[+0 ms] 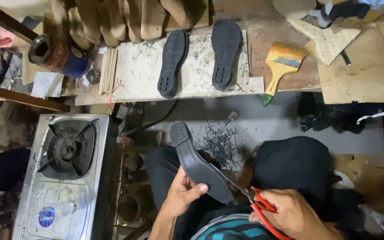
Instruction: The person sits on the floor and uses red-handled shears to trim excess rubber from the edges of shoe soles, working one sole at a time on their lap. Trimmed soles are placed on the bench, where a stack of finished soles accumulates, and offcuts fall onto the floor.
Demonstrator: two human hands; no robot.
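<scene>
Clamped in the left hand (184, 194), the black shoe sole (199, 164) tilts rightward so the right hand's (292, 214) red-handled scissors (253, 198) reach its edge.

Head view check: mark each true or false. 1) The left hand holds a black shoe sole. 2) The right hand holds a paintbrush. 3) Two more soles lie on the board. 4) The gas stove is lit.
1) True: the left hand grips the black shoe sole.
2) False: the right hand holds red-handled scissors, blades at the sole's edge; the paintbrush lies on the bench.
3) True: two black soles lie on the white board.
4) False: the gas stove shows no flame.
</scene>
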